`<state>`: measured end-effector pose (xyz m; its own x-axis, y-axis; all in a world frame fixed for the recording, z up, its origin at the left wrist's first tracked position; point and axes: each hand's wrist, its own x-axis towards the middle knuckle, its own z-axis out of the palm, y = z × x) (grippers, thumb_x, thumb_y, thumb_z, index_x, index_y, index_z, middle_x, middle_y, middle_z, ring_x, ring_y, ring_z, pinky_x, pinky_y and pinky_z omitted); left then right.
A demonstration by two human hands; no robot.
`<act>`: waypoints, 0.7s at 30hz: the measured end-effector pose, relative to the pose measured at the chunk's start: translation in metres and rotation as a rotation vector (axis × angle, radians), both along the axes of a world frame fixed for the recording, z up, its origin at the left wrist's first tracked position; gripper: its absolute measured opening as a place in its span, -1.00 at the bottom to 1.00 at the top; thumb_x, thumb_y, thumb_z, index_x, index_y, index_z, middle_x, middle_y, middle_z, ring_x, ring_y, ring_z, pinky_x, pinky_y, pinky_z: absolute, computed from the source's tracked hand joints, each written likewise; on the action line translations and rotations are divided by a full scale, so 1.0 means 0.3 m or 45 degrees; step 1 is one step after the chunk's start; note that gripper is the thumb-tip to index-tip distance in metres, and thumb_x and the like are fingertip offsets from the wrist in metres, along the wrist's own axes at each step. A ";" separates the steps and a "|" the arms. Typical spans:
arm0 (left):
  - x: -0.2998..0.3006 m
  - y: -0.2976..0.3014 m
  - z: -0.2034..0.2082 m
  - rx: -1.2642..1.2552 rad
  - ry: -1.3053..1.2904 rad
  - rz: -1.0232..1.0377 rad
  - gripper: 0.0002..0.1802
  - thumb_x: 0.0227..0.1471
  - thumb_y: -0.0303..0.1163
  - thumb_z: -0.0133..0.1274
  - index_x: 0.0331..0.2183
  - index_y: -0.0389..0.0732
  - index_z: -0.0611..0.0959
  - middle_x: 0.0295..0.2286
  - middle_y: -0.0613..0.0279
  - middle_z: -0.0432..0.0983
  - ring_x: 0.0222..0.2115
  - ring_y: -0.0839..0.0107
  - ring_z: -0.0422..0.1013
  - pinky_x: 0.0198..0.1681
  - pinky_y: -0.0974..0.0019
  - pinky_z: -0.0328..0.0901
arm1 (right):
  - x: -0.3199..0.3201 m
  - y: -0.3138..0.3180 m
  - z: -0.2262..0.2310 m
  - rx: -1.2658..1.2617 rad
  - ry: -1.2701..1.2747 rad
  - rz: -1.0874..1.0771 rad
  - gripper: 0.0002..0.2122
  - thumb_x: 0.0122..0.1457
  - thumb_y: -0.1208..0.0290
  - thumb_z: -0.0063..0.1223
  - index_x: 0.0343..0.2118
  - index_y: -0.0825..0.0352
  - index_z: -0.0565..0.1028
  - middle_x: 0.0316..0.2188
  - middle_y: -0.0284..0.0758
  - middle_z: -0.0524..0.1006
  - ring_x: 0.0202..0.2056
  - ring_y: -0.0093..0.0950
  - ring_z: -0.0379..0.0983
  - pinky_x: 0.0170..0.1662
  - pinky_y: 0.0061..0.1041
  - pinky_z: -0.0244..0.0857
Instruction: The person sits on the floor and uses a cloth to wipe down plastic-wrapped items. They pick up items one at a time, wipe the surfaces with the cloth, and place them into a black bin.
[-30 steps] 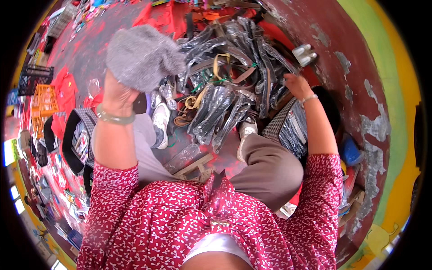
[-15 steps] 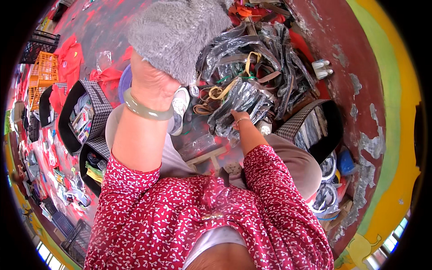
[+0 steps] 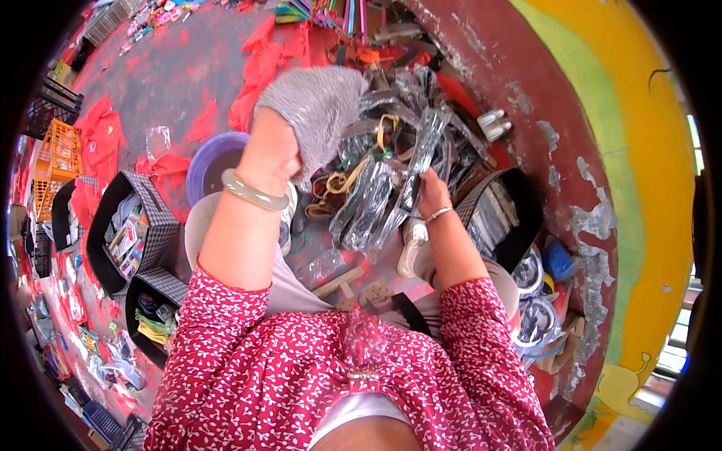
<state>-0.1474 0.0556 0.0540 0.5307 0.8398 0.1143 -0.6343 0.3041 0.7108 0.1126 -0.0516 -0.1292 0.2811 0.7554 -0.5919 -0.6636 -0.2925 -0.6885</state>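
Note:
My left hand (image 3: 277, 150), with a pale bangle at the wrist, is closed on a grey fluffy cloth (image 3: 320, 105) that hangs over its fingers. At the near edge of a pile my right hand (image 3: 434, 194) grips a dark belt in clear plastic (image 3: 425, 146), which slants up and away from it. Just left of this, several plastic-wrapped belts (image 3: 367, 203) lie side by side. A yellow strap (image 3: 387, 131) and a brown coiled belt (image 3: 325, 204) show among the pile. The fingertips of both hands are partly hidden.
A purple basin (image 3: 209, 165) stands left of my left arm. Checkered boxes hold goods, one on the left (image 3: 156, 207) and one on the right (image 3: 477, 197). An orange crate (image 3: 62, 150) is farther left. The peeling red wall (image 3: 553, 158) curves along the right.
My left hand and the grey cloth have come lower and nearer the pile. My right hand has shifted right and up, with a wrapped belt now raised in it. The view has turned slightly.

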 end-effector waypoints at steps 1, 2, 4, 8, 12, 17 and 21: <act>0.018 -0.001 0.002 0.336 0.293 0.024 -0.76 -0.04 -0.44 -0.05 -0.31 -0.37 0.55 -0.36 0.12 0.51 -0.38 0.37 0.45 -0.31 0.35 0.35 | 0.005 0.011 0.103 0.113 0.044 0.061 -0.74 0.07 0.43 -0.23 -0.17 0.34 0.39 -0.34 -0.27 0.48 -0.32 -0.39 0.44 -0.24 -0.40 0.35; 0.041 -0.004 0.018 0.674 0.591 0.064 -0.77 -0.07 -0.47 -0.06 -0.31 -0.36 0.55 -0.37 0.12 0.51 -0.38 0.36 0.45 -0.31 0.35 0.34 | 0.017 0.028 0.167 0.221 0.025 0.107 -0.73 0.07 0.43 -0.24 -0.15 0.33 0.37 -0.35 -0.27 0.48 -0.34 -0.40 0.44 -0.25 -0.40 0.36; 0.076 0.023 -0.053 1.238 1.026 0.262 -0.77 -0.16 -0.52 -0.03 -0.34 -0.30 0.55 -0.41 0.15 0.50 -0.40 0.33 0.45 -0.34 0.33 0.32 | -0.016 0.079 0.329 0.360 -0.038 0.237 -0.72 0.08 0.44 -0.25 -0.12 0.30 0.33 -0.38 -0.26 0.48 -0.38 -0.43 0.43 -0.28 -0.41 0.36; 0.114 -0.010 -0.010 1.489 1.421 0.206 -0.74 -0.29 -0.53 0.06 -0.38 -0.22 0.56 -0.48 0.17 0.48 -0.47 0.27 0.43 -0.40 0.31 0.30 | -0.171 0.068 0.633 0.535 -0.316 0.458 -0.78 0.13 0.41 -0.19 -0.16 0.30 0.31 -0.47 -0.37 0.43 -0.51 -0.55 0.36 -0.43 -0.57 0.28; 0.136 -0.069 -0.015 -0.198 -0.070 -0.167 -0.73 0.06 -0.37 -0.11 -0.22 -0.30 0.51 -0.29 0.14 0.49 -0.33 0.38 0.45 -0.25 0.35 0.34 | -0.274 0.084 0.565 0.700 -0.455 0.350 -0.77 0.17 0.44 -0.13 -0.11 0.32 0.28 -0.44 -0.42 0.41 -0.51 -0.62 0.35 -0.48 -0.65 0.28; 0.127 -0.074 0.037 -0.419 -0.339 -0.222 -0.70 0.03 -0.33 -0.06 -0.19 -0.28 0.50 -0.28 0.17 0.48 -0.28 0.40 0.42 -0.17 0.32 0.31 | -0.240 0.108 0.553 0.781 -0.404 0.408 -0.75 0.19 0.50 -0.15 -0.06 0.34 0.25 -0.28 -0.46 0.39 -0.30 -0.70 0.29 -0.23 -0.70 0.22; 0.161 -0.054 0.000 -0.149 -0.303 -0.209 -0.62 0.00 -0.37 0.00 -0.12 -0.29 0.44 -0.16 0.18 0.43 -0.16 0.39 0.36 -0.08 0.28 0.26 | -0.212 0.115 0.602 0.791 -0.373 0.410 -0.79 0.20 0.47 -0.15 -0.11 0.33 0.28 -0.37 -0.47 0.41 -0.42 -0.70 0.32 -0.38 -0.71 0.27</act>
